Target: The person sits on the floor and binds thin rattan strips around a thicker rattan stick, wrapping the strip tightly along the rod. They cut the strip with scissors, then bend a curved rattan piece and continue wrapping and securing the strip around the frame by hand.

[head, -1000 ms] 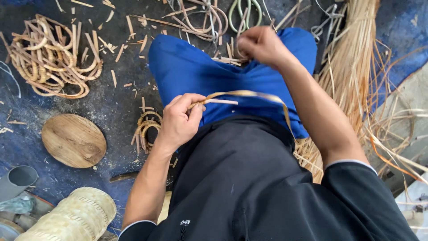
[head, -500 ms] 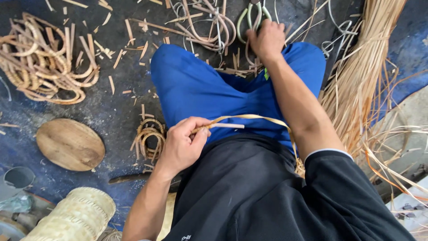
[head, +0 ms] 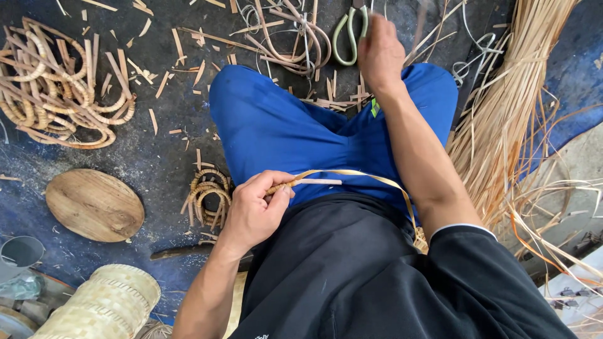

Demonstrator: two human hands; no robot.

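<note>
— Rattan strip (head: 352, 174), where?
— Pinched in the left hand (head: 254, 210), fingers closed on one end, over the blue shorts (head: 282, 132); arcs from there toward the right forearm.
— Right hand (head: 379, 55)?
— Stretched beyond the blue shorts, right at the green-handled shears (head: 349, 34). Motion-blurred; cannot tell whether closed on the handles or merely touching.
— Around the shorts?
— Small coiled rattan ring (head: 208, 196) just left of them, beside the left hand. Oval wooden board (head: 94, 204) farther left. Pile of curled rattan offcuts (head: 59, 94) well to the upper left. Woven basket (head: 103, 307) below the board. Bundle of long straw-coloured strands (head: 509, 107) to the right of the shorts.
</note>
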